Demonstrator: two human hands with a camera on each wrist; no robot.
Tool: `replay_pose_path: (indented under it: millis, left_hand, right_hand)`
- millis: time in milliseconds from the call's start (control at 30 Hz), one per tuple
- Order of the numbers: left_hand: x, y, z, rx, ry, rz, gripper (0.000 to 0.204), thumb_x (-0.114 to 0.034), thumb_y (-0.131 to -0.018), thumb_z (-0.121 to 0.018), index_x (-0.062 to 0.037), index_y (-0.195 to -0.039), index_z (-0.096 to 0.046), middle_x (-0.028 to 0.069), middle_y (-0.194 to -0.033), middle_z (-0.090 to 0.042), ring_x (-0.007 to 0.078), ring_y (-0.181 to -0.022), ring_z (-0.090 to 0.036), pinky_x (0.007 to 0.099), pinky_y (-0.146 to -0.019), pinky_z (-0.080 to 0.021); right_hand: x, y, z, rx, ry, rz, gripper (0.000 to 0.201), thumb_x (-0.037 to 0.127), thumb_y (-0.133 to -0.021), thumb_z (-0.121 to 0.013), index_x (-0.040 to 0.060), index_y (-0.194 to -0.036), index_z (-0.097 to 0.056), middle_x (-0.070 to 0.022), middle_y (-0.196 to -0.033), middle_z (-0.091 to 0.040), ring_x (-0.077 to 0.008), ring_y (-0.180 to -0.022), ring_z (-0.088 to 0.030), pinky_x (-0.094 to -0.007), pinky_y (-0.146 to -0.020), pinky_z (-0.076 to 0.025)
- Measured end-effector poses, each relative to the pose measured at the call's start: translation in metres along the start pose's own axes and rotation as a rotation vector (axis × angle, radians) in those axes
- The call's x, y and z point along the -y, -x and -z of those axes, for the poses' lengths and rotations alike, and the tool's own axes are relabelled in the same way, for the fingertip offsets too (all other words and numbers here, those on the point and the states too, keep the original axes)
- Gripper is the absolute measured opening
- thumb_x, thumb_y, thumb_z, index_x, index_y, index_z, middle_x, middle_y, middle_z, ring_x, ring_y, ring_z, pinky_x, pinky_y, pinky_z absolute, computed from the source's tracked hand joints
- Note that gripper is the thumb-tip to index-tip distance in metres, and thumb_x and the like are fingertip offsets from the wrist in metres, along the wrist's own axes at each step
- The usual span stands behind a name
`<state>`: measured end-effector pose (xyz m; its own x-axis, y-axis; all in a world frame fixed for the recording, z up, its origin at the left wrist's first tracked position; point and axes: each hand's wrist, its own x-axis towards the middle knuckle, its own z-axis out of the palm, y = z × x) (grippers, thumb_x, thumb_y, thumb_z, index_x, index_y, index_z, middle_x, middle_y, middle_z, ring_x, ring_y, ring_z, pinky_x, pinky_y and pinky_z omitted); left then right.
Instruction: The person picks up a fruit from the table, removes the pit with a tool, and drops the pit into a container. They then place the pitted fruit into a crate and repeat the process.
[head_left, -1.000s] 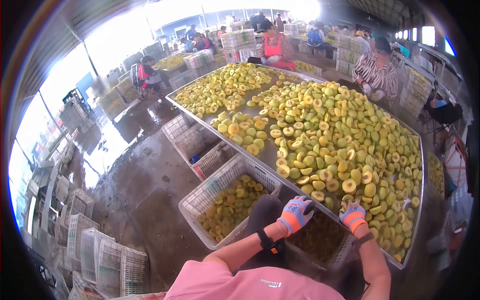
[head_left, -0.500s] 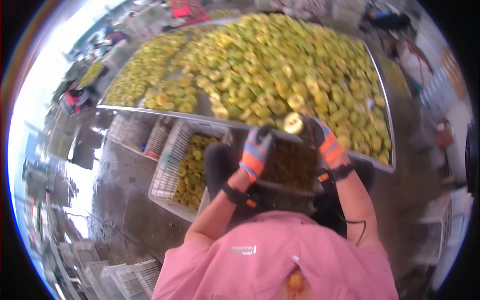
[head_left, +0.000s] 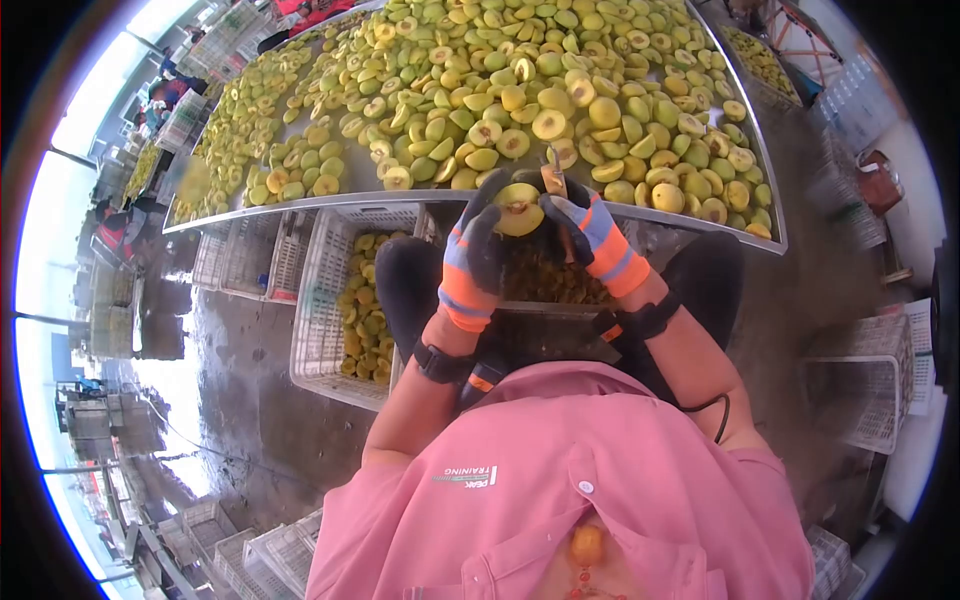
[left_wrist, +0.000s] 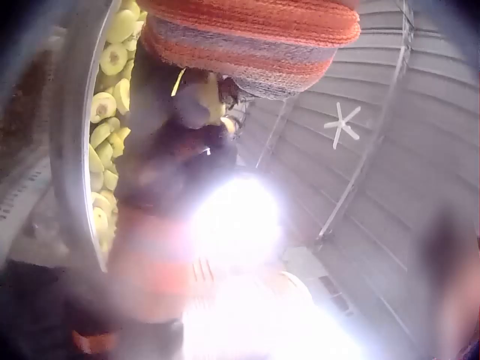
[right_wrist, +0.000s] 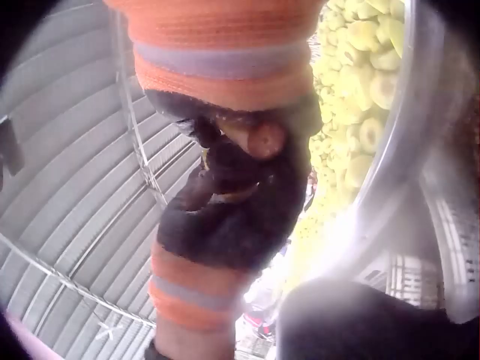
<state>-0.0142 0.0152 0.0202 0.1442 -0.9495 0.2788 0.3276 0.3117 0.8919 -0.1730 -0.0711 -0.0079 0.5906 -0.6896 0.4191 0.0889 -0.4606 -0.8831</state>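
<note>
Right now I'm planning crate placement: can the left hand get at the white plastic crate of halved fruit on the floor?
Probably yes: the white plastic crate sits open-topped just beside the left knee, but the left hand holds a halved fruit.

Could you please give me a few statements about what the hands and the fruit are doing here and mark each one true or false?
1. The left hand holds a fruit half with its cut side facing up. True.
2. The right hand rests flat on the table, away from the fruit. False: it is raised beside the fruit half, gripping a small tool.
3. Both hands wear gloves with orange and grey bands. True.
4. The metal table holds only whole, uncut fruit. False: many pieces lie halved, with their pit hollows showing.
5. The white crate on the person's left is empty. False: it holds yellow fruit pieces.
</note>
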Motion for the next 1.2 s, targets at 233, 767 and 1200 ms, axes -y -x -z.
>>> replay_pose_path:
  millis: [233,767,1200]
  left_hand:
    - [0.014,0.002,0.015,-0.067,-0.152,-0.026,0.043,-0.027,-0.102,-0.034,0.0030,-0.129,-0.048,0.0117,-0.123,-0.057,0.0210,-0.109,-0.057,0.0323,-0.097,-0.044]
    - [0.029,-0.002,0.020,-0.238,-0.680,-0.399,0.035,-0.023,-0.102,-0.034,0.0015,-0.107,-0.058,0.0107,-0.101,-0.064,0.0193,-0.092,-0.061,0.0307,-0.083,-0.048]
    - [0.041,-0.001,0.023,-0.558,0.268,0.325,0.041,-0.038,-0.100,-0.042,-0.0017,-0.109,-0.059,0.0078,-0.098,-0.065,0.0189,-0.085,-0.061,0.0286,-0.075,-0.051]
  right_hand:
    - [0.018,0.001,-0.019,-0.099,-0.552,-0.439,0.032,0.026,-0.089,-0.062,0.0062,-0.115,-0.059,0.0036,-0.059,-0.052,-0.0056,-0.039,-0.041,-0.0211,-0.033,-0.026]
    - [0.043,-0.004,-0.035,0.029,-0.418,-0.742,0.035,0.018,-0.084,-0.070,0.0032,-0.114,-0.060,-0.0049,-0.094,-0.065,-0.0167,-0.087,-0.064,-0.0277,-0.075,-0.052]
    - [-0.004,-0.001,-0.056,-0.160,0.515,-0.094,0.027,0.012,-0.082,-0.065,0.0034,-0.108,-0.061,-0.0156,-0.090,-0.067,-0.0335,-0.080,-0.064,-0.0381,-0.075,-0.051]
